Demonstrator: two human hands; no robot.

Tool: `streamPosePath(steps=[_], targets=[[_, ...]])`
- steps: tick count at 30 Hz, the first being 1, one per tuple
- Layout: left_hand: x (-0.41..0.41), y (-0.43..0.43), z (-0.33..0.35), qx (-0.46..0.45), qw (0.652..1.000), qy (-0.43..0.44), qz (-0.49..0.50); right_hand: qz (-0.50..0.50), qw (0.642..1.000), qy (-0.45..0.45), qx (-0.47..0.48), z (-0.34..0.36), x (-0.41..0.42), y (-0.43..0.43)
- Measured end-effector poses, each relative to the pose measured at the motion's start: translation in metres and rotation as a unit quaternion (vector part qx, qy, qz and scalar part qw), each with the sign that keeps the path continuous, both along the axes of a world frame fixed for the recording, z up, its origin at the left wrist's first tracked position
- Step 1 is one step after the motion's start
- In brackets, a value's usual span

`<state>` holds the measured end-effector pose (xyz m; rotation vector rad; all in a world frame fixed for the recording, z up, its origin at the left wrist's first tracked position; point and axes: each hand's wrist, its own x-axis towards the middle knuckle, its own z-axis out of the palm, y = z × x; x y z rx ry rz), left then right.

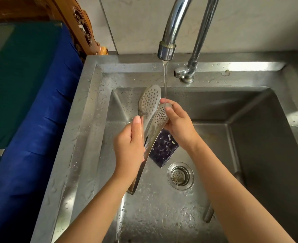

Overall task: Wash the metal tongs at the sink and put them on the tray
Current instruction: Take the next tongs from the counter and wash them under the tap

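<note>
The metal tongs (pixel 149 104), with two perforated spoon-shaped ends, are held over the steel sink (pixel 92 106), tips pointing up and away. My left hand (pixel 129 148) grips their handle near the middle. My right hand (pixel 177 123) closes around the right-hand perforated end, its fingertips under the thin stream of water from the chrome tap (pixel 166 50). The water lands on my right fingers and that tong end. The hinged end of the tongs pokes out below my left wrist. No tray is in view.
A dark purple scrub sponge (pixel 163 149) lies on the sink floor under the tongs, next to the round drain strainer (pixel 180 175). The tap's base and lever (pixel 184 72) stand on the back ledge. A blue and green cloth-covered surface (pixel 27 102) lies left of the sink.
</note>
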<state>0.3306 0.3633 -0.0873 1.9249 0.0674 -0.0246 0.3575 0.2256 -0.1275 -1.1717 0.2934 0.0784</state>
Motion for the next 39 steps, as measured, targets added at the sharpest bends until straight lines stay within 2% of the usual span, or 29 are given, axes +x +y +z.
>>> streamPosePath(steps=[2,4,6,8,11,15,18,21,23,25,28,32,34,36,37,39], targets=[[0.002,-0.002,-0.003,0.013,1.0,0.0,0.007,0.0,1.0,0.002,-0.002,0.007,0.003,0.005],[0.003,-0.007,-0.004,0.005,1.0,-0.002,0.012,-0.035,0.992,0.017,-0.121,0.011,0.01,0.012],[0.004,-0.013,-0.002,-0.014,1.0,-0.001,0.015,-0.1,0.961,0.032,-0.255,0.01,0.02,0.02],[0.006,-0.019,0.002,-0.022,0.999,-0.014,0.019,-0.152,0.947,0.051,-0.279,0.011,0.03,0.024],[0.013,-0.022,0.005,-0.007,0.999,-0.052,0.012,-0.204,0.964,0.097,-0.138,0.021,0.041,0.025],[0.023,-0.015,0.005,-0.008,0.999,-0.051,0.016,-0.12,0.987,0.084,0.067,0.03,0.045,0.024],[0.029,-0.014,0.001,-0.031,0.999,-0.018,0.029,-0.078,0.968,0.035,0.236,0.036,0.042,0.021],[0.033,-0.019,-0.001,-0.075,0.996,0.033,0.034,-0.077,0.955,0.01,0.286,0.04,0.043,0.013],[0.037,-0.023,-0.002,-0.132,0.987,0.081,0.036,-0.082,0.955,0.003,0.286,0.045,0.043,0.009],[0.043,-0.029,-0.002,-0.175,0.974,0.137,0.034,-0.1,0.967,0.014,0.235,0.05,0.047,0.006],[0.047,-0.036,-0.005,-0.183,0.959,0.215,0.038,-0.12,0.989,0.008,0.087,0.051,0.048,0.004],[0.047,-0.046,-0.004,-0.162,0.957,0.235,0.052,-0.179,0.981,-0.014,-0.07,0.045,0.044,0.008],[0.049,-0.05,0.001,-0.108,0.979,0.158,0.064,-0.202,0.968,-0.016,-0.146,0.047,0.043,0.012],[0.05,-0.052,0.007,-0.039,0.999,0.007,0.018,-0.227,0.954,-0.028,-0.194,0.049,0.043,0.013],[0.049,-0.054,0.012,-0.046,0.997,-0.053,-0.016,-0.232,0.947,-0.041,-0.217,0.051,0.044,0.012],[0.047,-0.063,0.019,-0.102,0.986,-0.091,-0.091,-0.214,0.942,-0.064,-0.251,0.055,0.043,0.01]])
